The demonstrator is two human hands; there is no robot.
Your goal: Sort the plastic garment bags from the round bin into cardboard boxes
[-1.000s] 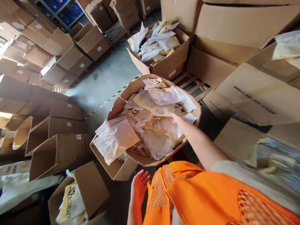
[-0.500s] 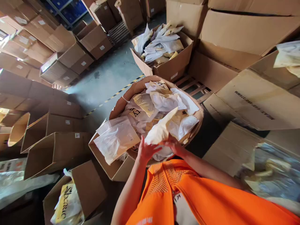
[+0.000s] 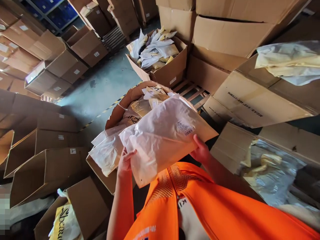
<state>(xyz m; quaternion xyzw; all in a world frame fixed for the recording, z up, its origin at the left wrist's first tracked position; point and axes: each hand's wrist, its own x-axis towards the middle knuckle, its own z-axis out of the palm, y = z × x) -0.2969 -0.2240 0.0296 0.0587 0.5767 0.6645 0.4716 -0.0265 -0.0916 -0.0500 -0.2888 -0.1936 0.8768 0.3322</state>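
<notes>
A frosted plastic bag (image 3: 162,133) with a printed barcode label near its right end is stretched flat in front of me. My left hand (image 3: 127,160) pinches its left edge, thumb on top. Closed on its lower right edge is my right hand (image 3: 200,149), with its fingers partly hidden beneath. Behind the bag stands a round-rimmed cardboard bin (image 3: 113,115) holding several packed bags, partly covered by the held one. Another clear bag (image 3: 106,151) lies over a small carton (image 3: 100,173) just left of my left hand.
An open carton (image 3: 172,63) heaped with white and yellow bags stands beyond the bin. Stacked and open cartons (image 3: 57,166) crowd the left. At right are a printed carton (image 3: 250,100) and loose plastic bags (image 3: 272,170). A striped floor line (image 3: 107,110) runs behind the bin.
The bag, earlier bunched and tilted between my hands over the bin, is now spread flat with its label facing up. My hands have moved apart, and the view has shifted slightly right.
</notes>
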